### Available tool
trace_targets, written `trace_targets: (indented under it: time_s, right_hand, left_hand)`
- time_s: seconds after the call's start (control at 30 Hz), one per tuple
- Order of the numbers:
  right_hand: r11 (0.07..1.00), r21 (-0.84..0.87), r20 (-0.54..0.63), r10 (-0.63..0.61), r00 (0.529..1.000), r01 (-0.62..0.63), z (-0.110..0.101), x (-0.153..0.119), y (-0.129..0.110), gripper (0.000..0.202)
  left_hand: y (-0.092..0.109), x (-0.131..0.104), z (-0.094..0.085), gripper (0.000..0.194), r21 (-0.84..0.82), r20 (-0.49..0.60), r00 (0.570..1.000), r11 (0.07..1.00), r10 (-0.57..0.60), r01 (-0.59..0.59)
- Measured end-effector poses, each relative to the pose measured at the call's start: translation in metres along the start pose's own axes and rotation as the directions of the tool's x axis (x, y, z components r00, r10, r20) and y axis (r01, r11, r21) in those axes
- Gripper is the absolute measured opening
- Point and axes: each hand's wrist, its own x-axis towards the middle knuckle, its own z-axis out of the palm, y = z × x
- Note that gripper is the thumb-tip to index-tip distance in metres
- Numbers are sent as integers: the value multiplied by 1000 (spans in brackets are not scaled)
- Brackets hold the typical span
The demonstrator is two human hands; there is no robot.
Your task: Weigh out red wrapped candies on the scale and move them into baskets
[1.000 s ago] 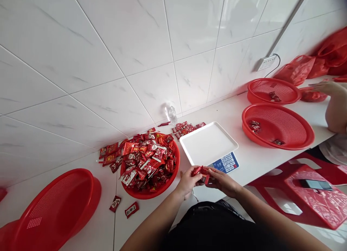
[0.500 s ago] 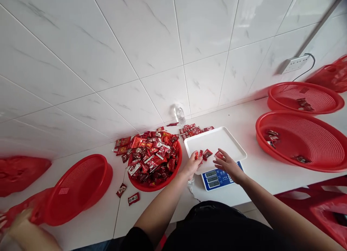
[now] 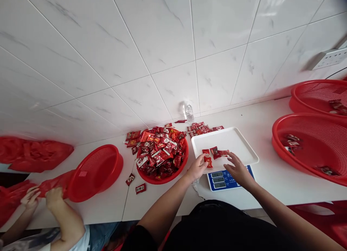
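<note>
My left hand [image 3: 197,168] is at the near left side of a white weighing tray [image 3: 238,142], fingers apart, its fingertips against small red candy packets [image 3: 207,160]. My right hand [image 3: 240,171] reaches over the tray's near edge from the right. Its fingers are spread and curved beside another red packet [image 3: 223,153]. Between the hands lies a darker red packet [image 3: 215,152]. Under the tray, the blue panel of a digital scale [image 3: 230,178] shows, its display figures too small to read.
Left of the scale, a red basket [image 3: 185,164] is heaped with packets. Loose packets [image 3: 199,128] lie behind the tray, near a clear bottle [image 3: 189,112]. Red baskets [image 3: 274,135] stand at right, another [image 3: 119,164] at left. A co-worker's hands [image 3: 52,197] handle a red plastic bag [image 3: 58,182].
My view has swung left. The packets that were in my left hand now lie on the tray at its fingertips. The co-worker's second hand has come into view.
</note>
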Motion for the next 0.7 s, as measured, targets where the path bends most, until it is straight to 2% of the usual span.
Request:
trace_targets:
  time_s: [0.1,0.17,0.23,0.27,0.3,0.33,0.4,0.43,0.47,0.5,0.6,0.7]
  right_hand:
    - [1000,-30,-24,-10,1000,10,-1,-2,0,64]
    - [1000,-12,2,-2,1000,2,-2,-7,-4,62]
    - [999,42,117,4,993,-9,-2,-18,-12,59]
    - [997,73,212,1,977,-17,-1,-25,-18,58]
    - [995,99,339,-6,941,-30,1,-34,-24,55]
    - [991,121,476,-14,879,-49,3,-43,-30,52]
    - [986,126,728,-17,685,-110,6,-59,-43,44]
    - [984,114,809,-11,587,-140,7,-65,-49,41]
    - [983,94,860,-1,510,-158,7,-69,-56,40]
    - [984,70,889,13,459,-163,7,-70,-62,40]
    - [993,48,919,-3,393,-104,3,-69,-84,43]
    - [992,119,944,-97,314,-51,1,-66,-110,42]
  left_hand:
    - [-1,-13,-7,49,59,-48,999,998,-6,9]
    - [0,-25,-15,46,90,-117,993,996,13,-2]
    - [0,-38,-27,39,129,-219,975,992,38,-9]
    - [0,-44,-34,36,153,-272,961,988,49,-7]
    - [-1,-50,-41,33,177,-321,945,984,58,-1]
    - [-2,-56,-48,30,195,-364,929,981,61,12]
    - [-5,-67,-59,28,203,-415,909,978,39,50]
    - [-7,-71,-63,28,195,-426,905,978,17,74]
    - [-9,-75,-65,29,183,-428,904,978,-10,97]
    - [-11,-79,-65,29,174,-421,906,978,-33,117]
    - [-15,-86,-57,29,198,-360,932,972,-46,125]
    - [-14,-88,-46,26,320,-282,959,944,18,76]
